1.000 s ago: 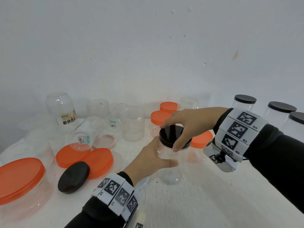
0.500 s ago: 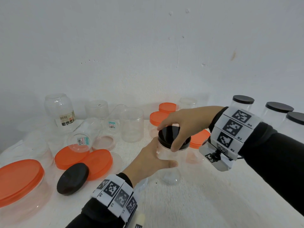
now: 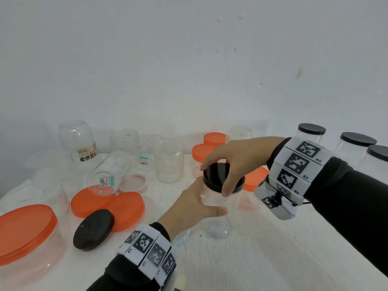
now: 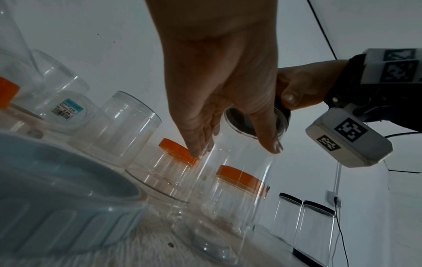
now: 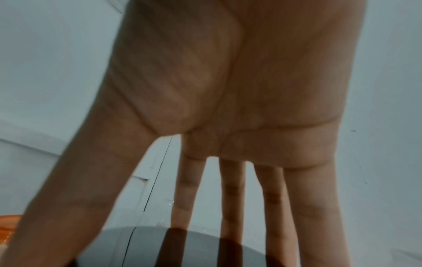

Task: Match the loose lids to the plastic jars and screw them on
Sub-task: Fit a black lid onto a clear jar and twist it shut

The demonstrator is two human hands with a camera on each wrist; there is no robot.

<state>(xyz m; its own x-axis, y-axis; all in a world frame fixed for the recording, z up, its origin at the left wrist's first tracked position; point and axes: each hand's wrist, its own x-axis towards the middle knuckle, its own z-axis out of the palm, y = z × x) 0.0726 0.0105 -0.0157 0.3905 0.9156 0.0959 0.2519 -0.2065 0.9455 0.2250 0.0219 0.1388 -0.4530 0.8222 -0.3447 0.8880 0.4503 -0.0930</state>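
A clear plastic jar (image 3: 218, 219) stands upright in the middle of the white table (image 3: 252, 259). My left hand (image 3: 195, 206) is wrapped round its upper body, thumb in front. A black lid (image 3: 216, 175) sits on the jar's mouth, and my right hand (image 3: 228, 164) grips its rim from above with thumb and fingers. In the left wrist view the jar (image 4: 228, 198) rises from the table under my left hand (image 4: 219, 94), the black lid (image 4: 242, 119) at its top. In the right wrist view my right hand (image 5: 228, 180) reaches down onto the glossy lid (image 5: 146, 247).
Several open clear jars (image 3: 169, 160) crowd the back left. Loose orange lids (image 3: 126, 206) and a loose black lid (image 3: 93, 229) lie at the left, by a wide orange-lidded tub (image 3: 25, 234). Orange-lidded jars (image 3: 254, 181) stand behind my hands. Black-lidded jars (image 3: 357, 145) stand at the right.
Both hands stay on the jar and the black lid. My right hand's fingers have shifted slightly round the lid's rim; the jar has stayed in place.
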